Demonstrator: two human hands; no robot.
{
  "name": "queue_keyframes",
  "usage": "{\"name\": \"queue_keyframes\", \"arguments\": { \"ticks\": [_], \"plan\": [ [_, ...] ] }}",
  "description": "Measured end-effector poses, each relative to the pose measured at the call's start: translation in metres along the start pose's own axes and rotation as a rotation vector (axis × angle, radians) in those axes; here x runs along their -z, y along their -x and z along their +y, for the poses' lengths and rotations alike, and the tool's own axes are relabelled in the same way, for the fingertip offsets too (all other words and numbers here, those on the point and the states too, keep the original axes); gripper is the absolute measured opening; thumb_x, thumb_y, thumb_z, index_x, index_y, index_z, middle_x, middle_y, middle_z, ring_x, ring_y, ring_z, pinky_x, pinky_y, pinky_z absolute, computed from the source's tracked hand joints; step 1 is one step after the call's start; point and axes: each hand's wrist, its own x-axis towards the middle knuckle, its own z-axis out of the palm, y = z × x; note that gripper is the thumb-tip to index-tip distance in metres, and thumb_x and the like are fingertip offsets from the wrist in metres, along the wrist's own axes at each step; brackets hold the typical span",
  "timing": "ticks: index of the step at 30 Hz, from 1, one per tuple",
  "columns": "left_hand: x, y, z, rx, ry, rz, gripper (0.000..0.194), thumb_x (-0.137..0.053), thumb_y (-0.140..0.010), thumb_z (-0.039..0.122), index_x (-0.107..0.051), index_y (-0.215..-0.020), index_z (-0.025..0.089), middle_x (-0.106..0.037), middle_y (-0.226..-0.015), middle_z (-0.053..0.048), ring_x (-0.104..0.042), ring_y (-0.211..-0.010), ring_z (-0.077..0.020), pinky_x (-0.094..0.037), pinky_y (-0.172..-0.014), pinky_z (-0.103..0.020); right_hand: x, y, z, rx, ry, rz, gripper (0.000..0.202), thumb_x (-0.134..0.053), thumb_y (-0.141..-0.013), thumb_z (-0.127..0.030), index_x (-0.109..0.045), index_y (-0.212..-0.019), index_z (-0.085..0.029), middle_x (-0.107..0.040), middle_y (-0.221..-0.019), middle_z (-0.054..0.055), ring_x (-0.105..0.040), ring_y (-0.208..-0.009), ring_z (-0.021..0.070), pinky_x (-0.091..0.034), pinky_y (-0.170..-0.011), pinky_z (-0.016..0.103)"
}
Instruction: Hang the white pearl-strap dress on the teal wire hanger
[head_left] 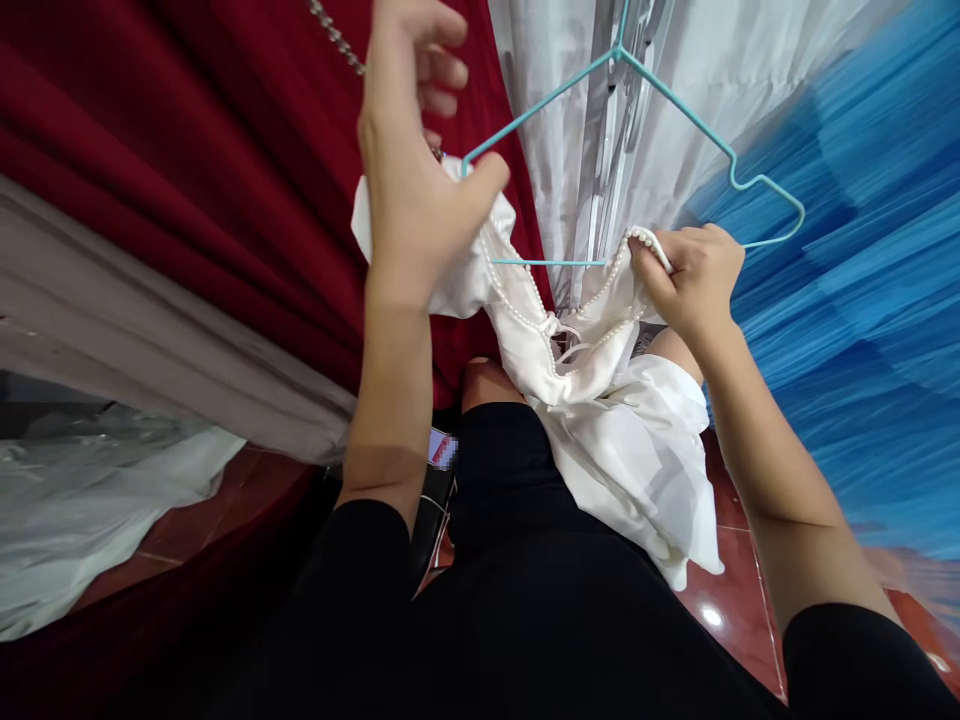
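Observation:
A white dress [630, 430] with pearl-like beads along its neckline drapes down over my lap. My right hand [697, 275] is closed on the beaded edge at the dress's right shoulder. Raised at the left shoulder of the dress, my left hand [412, 150] has its thumb and bent fingers apart, with nothing visible between them. A light-blue hanger [619, 52] stands behind both hands; its left end goes in at the dress's left shoulder. The hanger's right end sticks out bare beyond my right hand. Part of its lower bar is hidden by the dress.
Red curtain cloth [262, 130] hangs on the left beside a beige curtain [150, 310]. White fabric [712, 90] hangs at the back, and blue tulle [870, 300] fills the right side. A black bag [427, 525] is by my lap, above the red tiled floor [739, 610].

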Motion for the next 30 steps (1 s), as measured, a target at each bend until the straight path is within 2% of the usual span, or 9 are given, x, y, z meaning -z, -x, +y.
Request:
{"name": "queue_keyframes", "arguments": {
  "ticks": [3,7,9,11,13,15,17,25,30],
  "plan": [
    [-0.022,0.015,0.024,-0.035,0.083,-0.056,0.029,-0.064,-0.093,0.016,-0.054,-0.120,0.024,-0.062,-0.123,-0.003,-0.061,-0.117,-0.0149,-0.053,-0.102,-0.033,0.000,-0.001,0.002,0.013,0.004,-0.004,0.052,-0.041,-0.104,-0.051,-0.035,-0.063,-0.021,-0.049,-0.062,0.003,-0.055,-0.070,0.0183,-0.043,-0.082,0.039],
    [-0.054,0.045,0.030,0.063,-0.039,-0.595,0.022,-0.039,-0.106,0.023,-0.060,-0.110,0.024,-0.071,-0.109,-0.008,-0.068,-0.106,-0.0249,-0.051,-0.095,-0.041,0.002,0.000,0.000,0.001,-0.013,-0.026,0.044,-0.043,-0.103,-0.045,-0.047,-0.066,-0.022,-0.059,-0.070,0.006,-0.059,-0.079,0.0218,-0.044,-0.088,0.043],
    [-0.065,0.055,0.027,0.093,-0.179,-0.691,0.032,-0.034,-0.109,0.030,-0.065,-0.103,0.022,-0.074,-0.099,-0.010,-0.070,-0.098,-0.0292,-0.049,-0.089,-0.044,0.001,0.006,0.004,0.004,-0.027,0.040,0.031,-0.048,-0.100,-0.039,-0.057,-0.074,-0.024,-0.065,-0.084,0.008,-0.061,-0.092,0.0255,-0.043,-0.095,0.047],
    [-0.070,0.058,0.024,0.085,-0.247,-0.702,0.035,-0.035,-0.109,0.031,-0.067,-0.101,0.021,-0.076,-0.096,-0.011,-0.071,-0.092,-0.0297,-0.047,-0.084,-0.043,0.000,0.017,0.016,0.029,-0.059,0.260,0.017,-0.051,-0.094,-0.032,-0.066,-0.092,-0.026,-0.066,-0.108,0.011,-0.059,-0.112,0.0299,-0.040,-0.101,0.051],
    [-0.068,0.058,0.023,0.084,-0.239,-0.696,0.033,-0.038,-0.108,0.032,-0.068,-0.099,0.022,-0.076,-0.095,-0.010,-0.071,-0.087,-0.0282,-0.046,-0.079,-0.040,0.002,0.026,0.037,0.041,-0.072,0.594,0.028,-0.051,-0.085,-0.026,-0.067,-0.108,-0.025,-0.058,-0.119,0.014,-0.054,-0.120,0.0321,-0.038,-0.102,0.052],
    [-0.064,0.056,0.021,0.092,-0.214,-0.693,0.031,-0.041,-0.107,0.032,-0.068,-0.095,0.023,-0.076,-0.089,-0.008,-0.071,-0.084,-0.0272,-0.045,-0.076,-0.039,0.010,0.030,0.062,-0.014,-0.072,0.844,0.034,-0.052,-0.076,-0.023,-0.061,-0.109,-0.024,-0.052,-0.107,0.013,-0.056,-0.104,0.0290,-0.042,-0.091,0.048],
    [-0.059,0.054,0.019,0.081,-0.202,-0.697,0.031,-0.042,-0.106,0.032,-0.068,-0.092,0.023,-0.074,-0.082,-0.007,-0.071,-0.083,-0.0273,-0.045,-0.076,-0.038,0.024,0.023,0.081,-0.089,-0.125,0.928,0.028,-0.052,-0.070,-0.021,-0.049,-0.098,-0.025,-0.045,-0.093,0.007,-0.049,-0.078,0.0215,-0.042,-0.073,0.040],
    [-0.058,0.050,0.017,0.038,-0.233,-0.742,0.035,-0.038,-0.105,0.035,-0.065,-0.086,0.024,-0.068,-0.072,-0.007,-0.070,-0.076,-0.0306,-0.044,-0.071,-0.039,0.078,-0.039,0.052,0.044,-0.226,0.585,0.033,-0.047,-0.064,0.003,-0.044,-0.079,-0.026,-0.045,-0.078,0.000,-0.035,-0.066,0.0120,-0.028,-0.057,0.030],
    [-0.060,0.052,0.012,0.045,-0.234,-0.702,0.034,-0.038,-0.105,0.035,-0.065,-0.087,0.024,-0.066,-0.070,-0.007,-0.070,-0.078,-0.0301,-0.045,-0.074,-0.040,0.080,-0.029,0.061,-0.080,-0.134,0.470,0.034,-0.047,-0.057,0.005,-0.045,-0.070,-0.025,-0.049,-0.069,-0.002,-0.042,-0.063,0.0114,-0.032,-0.060,0.031]
  ]
}}
